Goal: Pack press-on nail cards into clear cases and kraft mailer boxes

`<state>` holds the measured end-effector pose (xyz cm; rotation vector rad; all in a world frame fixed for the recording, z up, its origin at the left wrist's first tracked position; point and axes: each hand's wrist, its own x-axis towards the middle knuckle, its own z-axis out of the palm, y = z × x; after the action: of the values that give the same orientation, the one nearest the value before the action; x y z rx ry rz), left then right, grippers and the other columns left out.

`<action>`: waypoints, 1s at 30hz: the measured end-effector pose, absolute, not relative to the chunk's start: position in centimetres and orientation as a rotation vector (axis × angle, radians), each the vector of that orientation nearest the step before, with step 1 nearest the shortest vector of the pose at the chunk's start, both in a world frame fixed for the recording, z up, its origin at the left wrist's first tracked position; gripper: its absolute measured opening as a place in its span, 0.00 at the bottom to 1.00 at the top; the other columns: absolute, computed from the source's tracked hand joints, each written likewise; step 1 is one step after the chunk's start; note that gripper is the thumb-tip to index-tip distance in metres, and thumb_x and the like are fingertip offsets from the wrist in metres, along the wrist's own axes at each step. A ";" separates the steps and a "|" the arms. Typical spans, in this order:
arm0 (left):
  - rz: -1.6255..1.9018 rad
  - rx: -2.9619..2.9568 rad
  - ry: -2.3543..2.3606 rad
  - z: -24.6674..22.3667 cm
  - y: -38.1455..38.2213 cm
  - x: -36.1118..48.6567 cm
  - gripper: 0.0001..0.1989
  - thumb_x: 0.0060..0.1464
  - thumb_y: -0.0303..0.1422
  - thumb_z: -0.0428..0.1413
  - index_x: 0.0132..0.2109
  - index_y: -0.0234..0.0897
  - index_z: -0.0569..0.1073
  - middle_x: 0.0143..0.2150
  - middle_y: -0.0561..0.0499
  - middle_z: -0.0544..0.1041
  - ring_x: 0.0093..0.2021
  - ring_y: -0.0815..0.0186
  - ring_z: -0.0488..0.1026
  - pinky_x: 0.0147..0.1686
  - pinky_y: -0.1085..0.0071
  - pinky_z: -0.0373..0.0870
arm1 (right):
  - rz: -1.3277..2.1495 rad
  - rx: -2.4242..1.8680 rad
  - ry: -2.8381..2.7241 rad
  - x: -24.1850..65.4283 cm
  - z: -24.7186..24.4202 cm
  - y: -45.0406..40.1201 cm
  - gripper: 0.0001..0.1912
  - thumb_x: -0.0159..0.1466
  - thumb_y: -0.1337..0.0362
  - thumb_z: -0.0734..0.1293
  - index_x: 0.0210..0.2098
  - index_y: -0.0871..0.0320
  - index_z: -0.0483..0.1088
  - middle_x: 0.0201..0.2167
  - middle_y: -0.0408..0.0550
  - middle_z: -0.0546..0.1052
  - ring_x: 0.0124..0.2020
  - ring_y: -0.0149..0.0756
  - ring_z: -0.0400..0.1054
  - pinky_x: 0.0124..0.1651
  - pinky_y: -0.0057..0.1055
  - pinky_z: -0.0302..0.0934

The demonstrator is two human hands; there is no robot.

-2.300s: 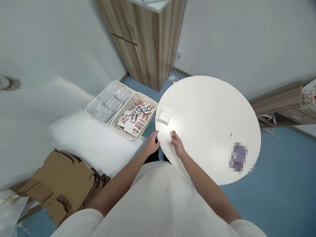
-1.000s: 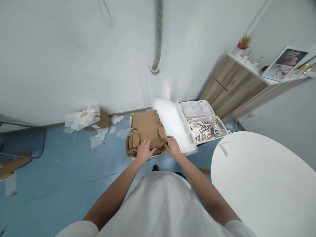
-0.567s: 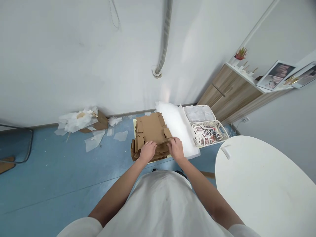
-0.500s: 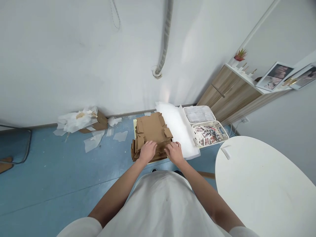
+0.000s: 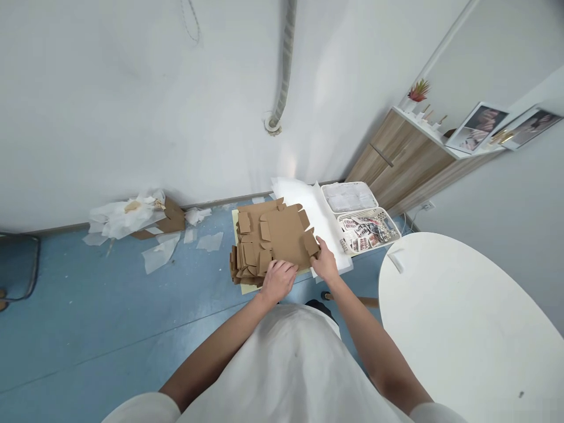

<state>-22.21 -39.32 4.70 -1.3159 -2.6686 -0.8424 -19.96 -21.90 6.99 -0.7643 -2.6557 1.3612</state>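
Observation:
A flat, unfolded cardboard box (image 5: 287,234) with side flaps lies between my hands, shifted to the right over a stack of similar flattened boxes (image 5: 249,241). My left hand (image 5: 279,281) is closed on its near edge, fingers bent over the top. At the near right corner, beside an upturned flap, my right hand (image 5: 324,260) grips the box with thumb and fingers. Beneath the stack a pale yellow sheet (image 5: 247,289) shows along the edges. White foam sheeting (image 5: 304,194) lies right behind the cardboard.
A white basket of printed packets (image 5: 368,230) and a lidded white bin (image 5: 350,197) stand right of the foam. A round white table (image 5: 458,305) is at right, a wooden cabinet (image 5: 383,155) behind. Crumpled wrapping (image 5: 127,214) and a carton (image 5: 171,218) lie left.
The top flattened box has slid right, off the stack's middle, exposing more cardboard at left. Both hands have moved right with it, and the right hand now grips its corner.

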 end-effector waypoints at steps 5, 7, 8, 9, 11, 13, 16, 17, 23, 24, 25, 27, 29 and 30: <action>-0.992 -1.206 -2.732 5.3 -38.2 -21.3 0.17 0.55 0.37 0.46 0.51 0.39 0.66 0.48 0.45 0.70 0.49 0.59 0.64 0.48 0.61 0.55 | 1.501 -0.882 -2.336 -18.0 5.8 -20.5 0.30 0.54 0.68 0.55 0.57 0.57 0.53 0.48 0.50 0.70 0.46 0.41 0.66 0.46 0.39 0.61; -1.063 -1.011 -2.773 5.6 -37.7 -21.5 0.24 0.53 0.41 0.48 0.56 0.38 0.60 0.54 0.42 0.63 0.54 0.56 0.58 0.51 0.58 0.54 | 1.513 -0.824 -2.199 -17.0 5.7 -19.6 0.29 0.55 0.67 0.56 0.57 0.58 0.55 0.53 0.50 0.66 0.51 0.39 0.62 0.50 0.38 0.59; -1.097 -0.888 -2.802 5.6 -37.4 -21.7 0.27 0.52 0.42 0.49 0.58 0.38 0.57 0.57 0.41 0.60 0.57 0.54 0.55 0.52 0.56 0.53 | 1.493 -0.801 -2.145 -16.4 5.7 -19.1 0.28 0.55 0.67 0.56 0.56 0.58 0.56 0.54 0.50 0.64 0.53 0.38 0.59 0.53 0.38 0.57; -1.133 -0.755 -2.835 5.6 -37.0 -21.9 0.31 0.51 0.43 0.50 0.60 0.37 0.53 0.59 0.40 0.56 0.59 0.52 0.52 0.53 0.54 0.52 | 1.463 -0.790 -2.099 -15.8 5.7 -18.6 0.27 0.55 0.67 0.56 0.55 0.58 0.57 0.55 0.49 0.63 0.55 0.38 0.58 0.55 0.38 0.55; -1.232 -0.512 -2.906 5.4 -36.1 -22.2 0.41 0.46 0.46 0.53 0.62 0.36 0.44 0.61 0.37 0.49 0.60 0.49 0.49 0.53 0.51 0.52 | 1.391 -0.805 -2.023 -14.4 5.9 -17.6 0.26 0.55 0.67 0.56 0.55 0.58 0.58 0.55 0.49 0.63 0.56 0.37 0.57 0.57 0.38 0.51; -1.377 -0.374 -2.983 5.0 -34.9 -22.4 0.49 0.42 0.47 0.57 0.63 0.36 0.37 0.61 0.35 0.46 0.59 0.49 0.53 0.52 0.52 0.55 | 1.323 -0.854 -1.958 -12.9 6.1 -16.5 0.26 0.56 0.66 0.56 0.55 0.58 0.58 0.55 0.49 0.63 0.55 0.36 0.56 0.58 0.38 0.50; -1.602 -0.441 -3.058 4.4 -32.4 -21.9 0.53 0.39 0.44 0.59 0.63 0.37 0.34 0.60 0.35 0.50 0.52 0.55 0.64 0.49 0.58 0.62 | 1.268 -0.938 -1.848 -10.2 6.3 -15.2 0.26 0.57 0.64 0.57 0.55 0.58 0.57 0.56 0.50 0.63 0.55 0.36 0.57 0.57 0.38 0.51; -1.644 -0.493 -3.068 4.2 -31.4 -21.6 0.52 0.39 0.42 0.60 0.63 0.37 0.35 0.59 0.36 0.53 0.49 0.57 0.66 0.47 0.60 0.63 | 1.257 -0.965 -1.807 -9.3 6.4 -14.7 0.26 0.57 0.64 0.57 0.56 0.58 0.57 0.56 0.50 0.62 0.55 0.37 0.57 0.57 0.38 0.52; -1.844 -0.876 -3.041 3.4 -24.7 -18.5 0.32 0.41 0.26 0.55 0.56 0.36 0.57 0.45 0.45 0.70 0.33 0.68 0.71 0.36 0.70 0.68 | 1.156 -1.133 -1.555 -2.3 6.4 -11.3 0.25 0.56 0.61 0.60 0.53 0.57 0.59 0.53 0.50 0.64 0.54 0.38 0.58 0.56 0.37 0.53; -1.887 -0.961 -3.026 3.3 -23.5 -17.9 0.29 0.41 0.24 0.53 0.53 0.36 0.60 0.42 0.47 0.71 0.32 0.69 0.70 0.34 0.71 0.68 | 1.144 -1.173 -1.504 -1.0 6.3 -10.6 0.25 0.56 0.61 0.60 0.54 0.57 0.59 0.53 0.50 0.65 0.53 0.38 0.59 0.54 0.37 0.55; -1.926 -1.055 -3.009 3.2 -22.4 -17.3 0.25 0.41 0.23 0.52 0.51 0.35 0.63 0.39 0.48 0.72 0.31 0.69 0.70 0.33 0.71 0.68 | 1.132 -1.214 -1.452 0.4 6.1 -9.9 0.25 0.57 0.61 0.60 0.54 0.56 0.58 0.53 0.50 0.65 0.52 0.38 0.60 0.53 0.37 0.56; -1.973 -1.235 -2.957 2.9 -20.2 -16.0 0.20 0.41 0.22 0.51 0.46 0.35 0.67 0.35 0.50 0.73 0.32 0.69 0.70 0.33 0.72 0.67 | 1.095 -1.298 -1.355 3.3 5.7 -8.6 0.25 0.57 0.59 0.60 0.54 0.55 0.58 0.52 0.50 0.65 0.51 0.38 0.61 0.51 0.37 0.57; -1.962 -1.400 -2.892 2.7 -18.1 -14.6 0.16 0.41 0.23 0.51 0.41 0.34 0.69 0.35 0.50 0.72 0.34 0.68 0.69 0.32 0.73 0.66 | 1.046 -1.363 -1.279 6.0 5.1 -7.4 0.24 0.57 0.58 0.60 0.53 0.55 0.59 0.52 0.50 0.66 0.50 0.38 0.62 0.49 0.37 0.58; -1.939 -1.475 -2.868 2.6 -17.2 -13.9 0.14 0.41 0.23 0.52 0.39 0.34 0.70 0.35 0.50 0.71 0.34 0.69 0.68 0.32 0.74 0.66 | 1.022 -1.386 -1.251 7.3 4.8 -7.0 0.23 0.57 0.57 0.60 0.52 0.55 0.60 0.51 0.50 0.66 0.49 0.38 0.62 0.49 0.36 0.58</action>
<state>-13.94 -17.15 2.58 -1.4752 -2.8681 -1.9386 7.27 -6.96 4.84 -1.3856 -1.2507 1.0220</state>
